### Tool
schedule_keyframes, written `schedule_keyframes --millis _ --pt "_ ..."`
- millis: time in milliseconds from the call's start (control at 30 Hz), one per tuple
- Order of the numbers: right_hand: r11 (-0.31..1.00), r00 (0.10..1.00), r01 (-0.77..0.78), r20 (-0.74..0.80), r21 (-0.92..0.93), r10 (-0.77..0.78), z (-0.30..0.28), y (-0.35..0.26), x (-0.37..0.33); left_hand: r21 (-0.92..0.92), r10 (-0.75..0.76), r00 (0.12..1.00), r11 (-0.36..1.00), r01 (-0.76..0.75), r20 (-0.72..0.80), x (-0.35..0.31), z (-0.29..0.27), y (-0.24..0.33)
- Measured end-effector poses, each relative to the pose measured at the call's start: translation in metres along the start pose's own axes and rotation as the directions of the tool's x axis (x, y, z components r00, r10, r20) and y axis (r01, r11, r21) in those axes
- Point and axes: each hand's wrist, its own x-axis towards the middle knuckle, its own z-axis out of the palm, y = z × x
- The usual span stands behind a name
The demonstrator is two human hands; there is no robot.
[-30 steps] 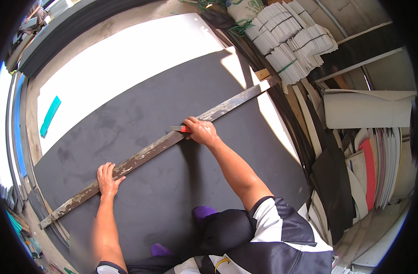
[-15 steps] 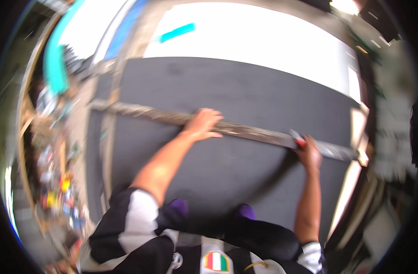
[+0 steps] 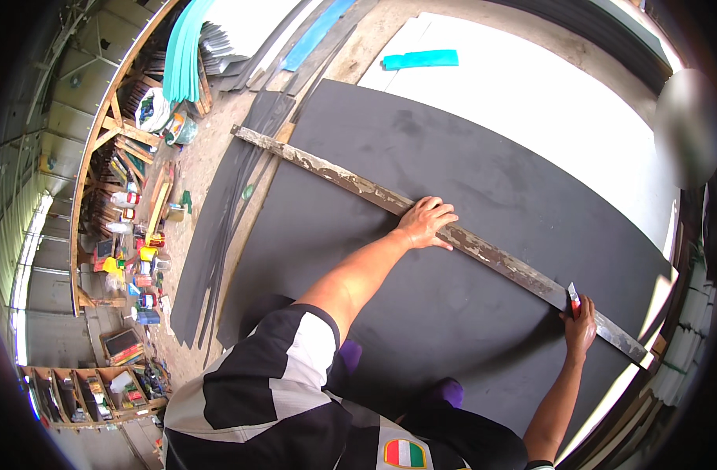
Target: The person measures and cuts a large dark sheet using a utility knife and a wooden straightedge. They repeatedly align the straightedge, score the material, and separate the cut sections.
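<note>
A long, worn straight bar [image 3: 509, 270] with flaking paint lies slantwise across a large dark grey sheet [image 3: 350, 305], from upper left to lower right. My left hand [image 3: 426, 224] clasps the bar near its middle, fingers over the top and thumb at the near edge. Toward the bar's right end, my right hand [image 3: 580, 329] is closed round a red utility knife [image 3: 575, 301], its pale blade pointing up and away from me. That hand rests at the bar's near edge. Whether the blade touches the sheet, I cannot tell.
White sheets [image 3: 523, 102] lie under the grey one, a turquoise strip [image 3: 421, 59] on top. Long dark strips [image 3: 221, 227] run along the left. Beyond them are paint pots, a bucket [image 3: 181, 129], wooden offcuts and a compartmented box [image 3: 92, 395]. My feet, in purple socks [image 3: 450, 392], are on the sheet.
My view has turned, so the bar and sheet appear more steeply slanted and further right. Both hands stay at the bar, the knife still in my right. The earlier blur has gone.
</note>
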Motion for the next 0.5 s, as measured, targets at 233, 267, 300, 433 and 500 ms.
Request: schedule_keyframes --millis 233,267,300,433,500 --pt "1.000 1.000 -0.010 0.020 -0.004 0.010 -0.005 0.001 0.000 -0.001 0.006 0.999 1.000 -0.006 -0.035 0.002 -0.005 0.005" --pt "1.000 0.999 -0.025 0.036 -0.003 0.025 -0.004 0.001 -0.001 -0.004 0.001 0.999 1.000 -0.001 -0.035 0.001 -0.004 0.006" --pt "0.999 0.998 -0.039 0.047 -0.003 0.040 -0.006 -0.001 -0.001 -0.006 0.000 1.000 1.000 0.000 -0.031 0.000 -0.005 0.006" --pt "1.000 1.000 0.009 0.003 -0.008 -0.009 -0.003 -0.004 -0.002 -0.015 -0.015 1.000 1.000 0.015 -0.014 -0.003 -0.007 0.002" --pt "1.000 1.000 0.013 0.006 0.007 -0.013 -0.003 -0.008 -0.002 -0.020 -0.027 1.000 0.999 0.027 -0.009 -0.006 -0.008 0.001"
